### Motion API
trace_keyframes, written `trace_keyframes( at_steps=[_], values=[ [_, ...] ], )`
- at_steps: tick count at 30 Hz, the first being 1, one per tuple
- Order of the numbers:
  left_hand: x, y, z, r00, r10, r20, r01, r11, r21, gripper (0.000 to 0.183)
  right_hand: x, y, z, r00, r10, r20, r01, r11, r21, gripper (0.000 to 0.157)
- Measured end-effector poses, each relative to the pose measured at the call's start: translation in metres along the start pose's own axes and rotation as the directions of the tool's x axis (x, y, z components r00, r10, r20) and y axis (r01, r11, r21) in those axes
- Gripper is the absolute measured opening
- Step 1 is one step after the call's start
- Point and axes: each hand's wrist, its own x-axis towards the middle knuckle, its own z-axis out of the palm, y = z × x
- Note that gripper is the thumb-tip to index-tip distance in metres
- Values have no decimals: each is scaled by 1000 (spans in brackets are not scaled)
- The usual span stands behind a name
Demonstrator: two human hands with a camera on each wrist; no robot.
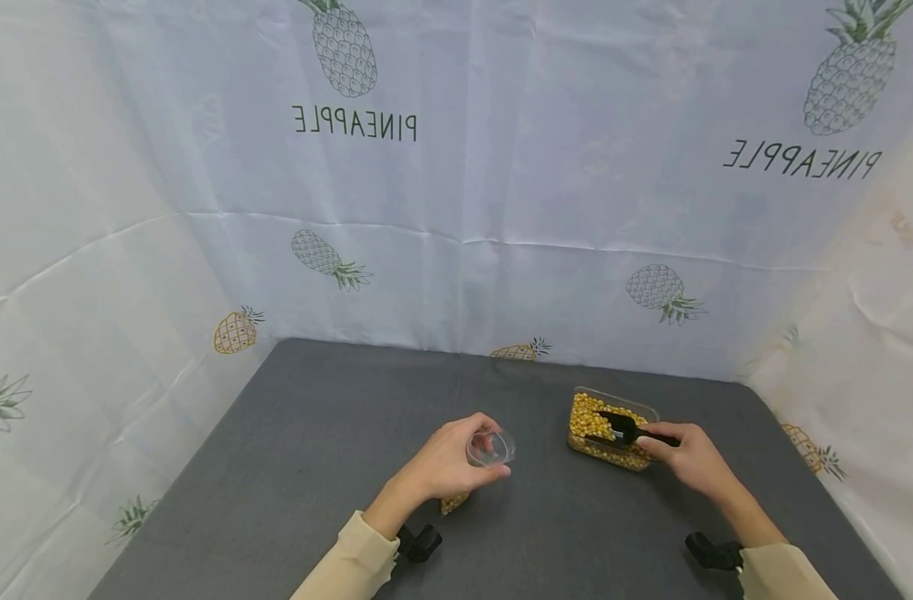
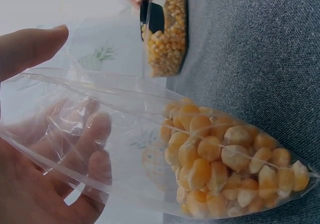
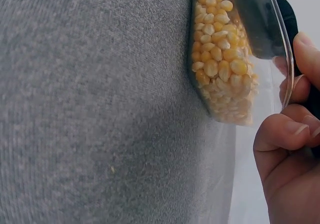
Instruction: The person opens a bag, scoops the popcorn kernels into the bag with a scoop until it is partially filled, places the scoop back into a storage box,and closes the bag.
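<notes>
The left hand (image 1: 452,458) curls its fingers round the bag (image 2: 225,159), apparently propping it open; the right hand (image 1: 690,461) grips the scoop (image 1: 625,427) in the tub (image 1: 605,454), toward the table (image 1: 561,525)'s far-right corner.

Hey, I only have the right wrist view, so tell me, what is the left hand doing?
Observer: The left hand holds a clear bag near its mouth.
Operator: Anything inside it?
Observer: Yes, corn sits in its lower end, as the left wrist view shows.
Operator: And where is that hand?
Observer: In the head view, it is left of the box, with table showing between them.
</notes>
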Motion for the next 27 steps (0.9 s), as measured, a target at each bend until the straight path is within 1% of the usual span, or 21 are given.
trace_keyframes(
  at_steps=[8, 15, 18, 25, 27],
  values=[
    [0, -1, 0, 999, 32, -15, -32, 999, 8, 46, -3, 0, -4, 1000, -4, -11, 4, 1000, -3, 48],
    [0, 0, 0, 1000, 11, -12, -11, 1000, 7, 46, -6, 3, -7, 999, 0, -33, 1, 1000, 7, 48],
    [1, 1, 0, 1000, 5, -8, -5, 1000, 6, 47, -7, 5, -8, 999, -14, -42, 14, 1000, 11, 48],
    [0, 1, 0, 1000, 24, -10, -24, 1000, 6, 46, -10, 4, -11, 998, 47, -30, -43, 992, 117, 50],
    [0, 0, 0, 1000, 25, -13, -25, 1000, 7, 45, -11, 3, -11, 999, 41, -33, -37, 992, 122, 51]
  ],
)
